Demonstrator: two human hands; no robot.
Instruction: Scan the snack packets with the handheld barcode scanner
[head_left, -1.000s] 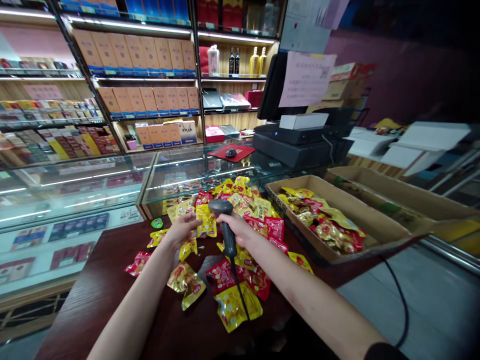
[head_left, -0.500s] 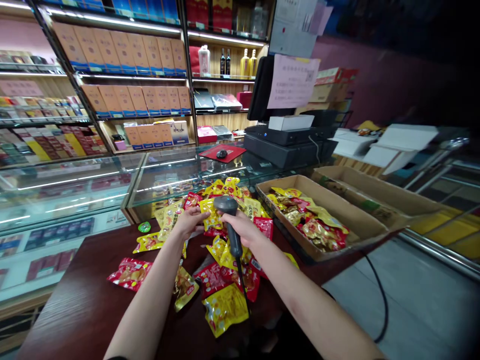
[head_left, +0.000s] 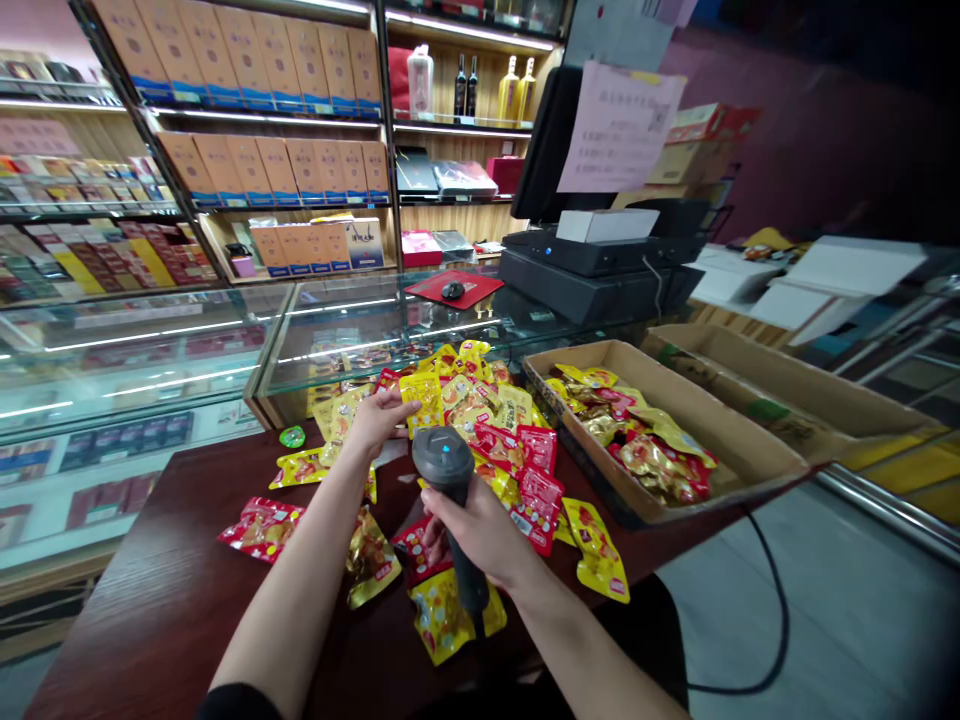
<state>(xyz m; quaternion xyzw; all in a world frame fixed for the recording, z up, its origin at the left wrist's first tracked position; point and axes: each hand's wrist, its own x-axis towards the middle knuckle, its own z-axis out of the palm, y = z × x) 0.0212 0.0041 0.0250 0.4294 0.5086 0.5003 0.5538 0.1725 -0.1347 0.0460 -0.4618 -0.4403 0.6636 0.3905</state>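
My right hand (head_left: pixel 480 525) is wrapped round the handle of a dark grey barcode scanner (head_left: pixel 444 462), its head showing a small blue light. Pinched in the fingers of my left hand (head_left: pixel 377 422) is a yellow snack packet (head_left: pixel 423 403), raised at the far side of the scanner. Under and around both hands lies a heap of red, yellow and gold snack packets, among them a red packet (head_left: pixel 538 508) to the right. A yellow packet (head_left: pixel 442 622) lies below the scanner's handle. A gold packet (head_left: pixel 370 565) rests beside my left forearm.
An open cardboard box (head_left: pixel 757 455) with several packets stands at the right, another box (head_left: pixel 847 405) behind it. Beyond the brown table (head_left: pixel 142 590) is a glass counter (head_left: pixel 337 318) bearing a mouse (head_left: pixel 452 290) and a monitor (head_left: pixel 551 150). A black cable (head_left: pixel 784 610) hangs at right.
The scanner in my right hand has come back towards me, away from the yellow packet. My left hand keeps its hold on that packet. The view has tipped slightly down.
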